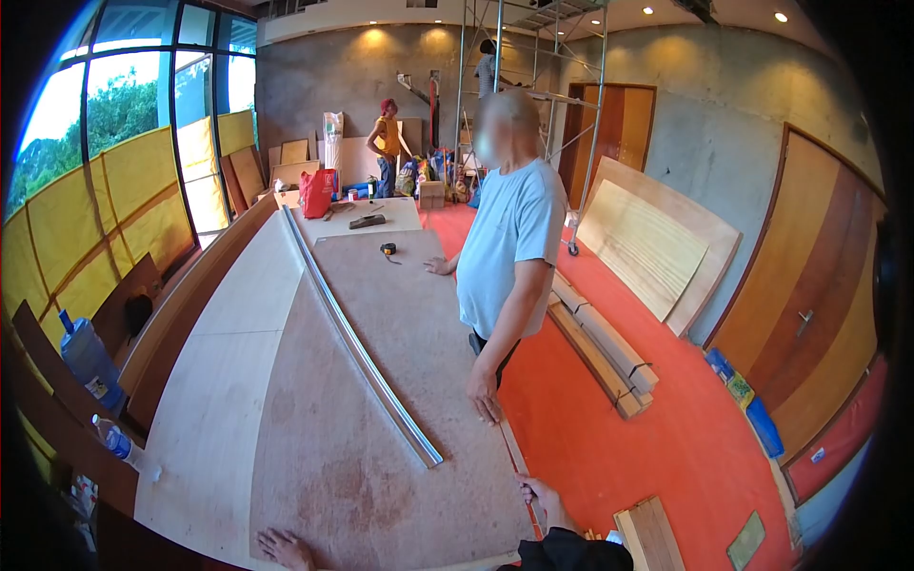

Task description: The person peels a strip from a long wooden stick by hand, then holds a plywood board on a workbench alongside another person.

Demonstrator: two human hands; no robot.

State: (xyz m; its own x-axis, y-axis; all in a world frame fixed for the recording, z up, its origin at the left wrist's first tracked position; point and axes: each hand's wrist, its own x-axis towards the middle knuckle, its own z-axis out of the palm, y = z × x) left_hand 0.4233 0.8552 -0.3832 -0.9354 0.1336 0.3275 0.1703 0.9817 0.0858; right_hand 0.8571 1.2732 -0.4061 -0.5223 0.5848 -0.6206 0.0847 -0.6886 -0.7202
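Observation:
My left hand (pixel 286 549) lies flat on the plywood sheet (pixel 343 433) at its near edge, fingers spread and holding nothing. At the sheet's right edge, my right hand (pixel 541 500) has its fingers curled together; whatever they hold is too small to make out. Beside it a thin strip (pixel 514 447) runs along that edge. A long metal straightedge (pixel 362 343) lies lengthwise across the sheet, apart from both hands. Across from me, a co-worker in a light blue shirt (pixel 514 228) rests one hand (pixel 484 398) on the right edge and the other farther along.
A tape measure (pixel 387 249), a hand plane (pixel 367 221) and a red bag (pixel 317 193) sit toward the far end. Bundled timber (pixel 600 347) lies on the red floor. Scaffolding (pixel 500 57) stands behind the co-worker. A water jug (pixel 90 357) and a bottle (pixel 114 438) are at left.

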